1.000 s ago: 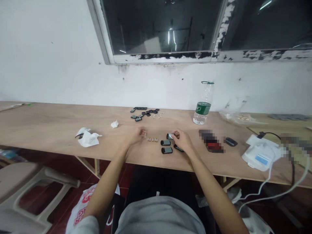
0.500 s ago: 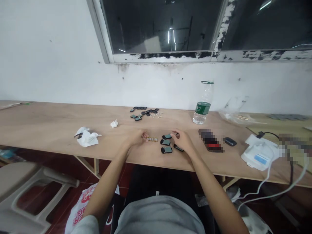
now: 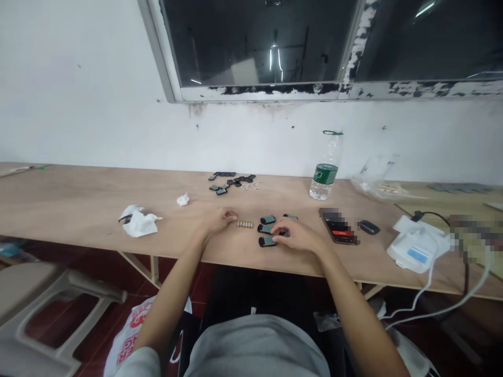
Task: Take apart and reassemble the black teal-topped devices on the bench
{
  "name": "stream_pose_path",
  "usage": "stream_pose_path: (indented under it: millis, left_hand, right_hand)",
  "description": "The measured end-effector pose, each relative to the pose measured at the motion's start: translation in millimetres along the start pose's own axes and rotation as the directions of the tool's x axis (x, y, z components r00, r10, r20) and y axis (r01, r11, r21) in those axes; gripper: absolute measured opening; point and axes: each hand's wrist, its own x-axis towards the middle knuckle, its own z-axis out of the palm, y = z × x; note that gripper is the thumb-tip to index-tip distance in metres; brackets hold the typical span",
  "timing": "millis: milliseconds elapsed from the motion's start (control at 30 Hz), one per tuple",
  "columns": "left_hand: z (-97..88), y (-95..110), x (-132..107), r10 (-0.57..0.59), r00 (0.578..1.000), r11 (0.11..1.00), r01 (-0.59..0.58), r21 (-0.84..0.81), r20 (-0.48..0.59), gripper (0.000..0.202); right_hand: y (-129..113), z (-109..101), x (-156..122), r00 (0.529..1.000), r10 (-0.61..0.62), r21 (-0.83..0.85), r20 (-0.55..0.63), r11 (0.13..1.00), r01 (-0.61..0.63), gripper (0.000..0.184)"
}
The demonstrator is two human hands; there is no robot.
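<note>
Beside a tight row of small gold-and-silver cylinders (image 3: 245, 224), which look like small batteries, my left hand (image 3: 222, 220) rests on the table with its fingers loosely apart and nothing visible in them. My right hand (image 3: 294, 234) reaches over a group of small black devices with grey-green faces. Its thumb and forefinger are apart at the right ends of the middle device (image 3: 264, 229) and the lower device (image 3: 267, 241). An upper device (image 3: 268, 219) lies just behind these, and another device (image 3: 291, 216) shows beyond the hand. Something dark under the right palm is mostly hidden.
More black pieces (image 3: 221, 191) and small white bits (image 3: 250, 186) lie at the back. Crumpled tissues (image 3: 141, 224) are on the left. To the right stand a water bottle (image 3: 324, 175), a phone (image 3: 338, 226), a dark oval object (image 3: 369, 226) and a white cabled box (image 3: 417, 246).
My right hand has moved nearer and slightly left, from the upper device to the lower ones. A device now shows behind it. My left hand has drawn back left from the cylinders.
</note>
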Motion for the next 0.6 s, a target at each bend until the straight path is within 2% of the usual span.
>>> stream_pose_path:
  millis: [133,300,467,533,600]
  left_hand:
    - [2.6,-7,0,0.014,1.0,1.0,-0.014,-0.025,-0.017,0.033]
    - [4.8,-15,2,0.014,1.0,0.998,-0.014,-0.056,0.001,0.038]
    - [6.9,-22,5,0.023,1.0,0.999,-0.023,-0.046,0.009,0.037]
    - [7.8,-25,5,0.023,1.0,0.999,-0.022,-0.042,0.011,0.037]
    - [9.1,-27,6,0.019,1.0,0.999,-0.019,-0.047,0.014,0.038]
  right_hand:
    - [-5,19,9,0.994,-0.04,-0.08,0.097,0.996,0.048,0.014]
    - [-4,29,13,0.998,-0.029,-0.147,0.063,0.988,0.038,0.01]
    - [-7,19,11,0.999,-0.031,-0.145,0.011,0.989,0.033,0.013]
    - [-5,8,8,1.0,0.02,-0.152,-0.019,0.988,-0.023,0.018]
    - [1,-3,2,0.996,0.091,-0.154,-0.022,0.984,-0.094,0.014]
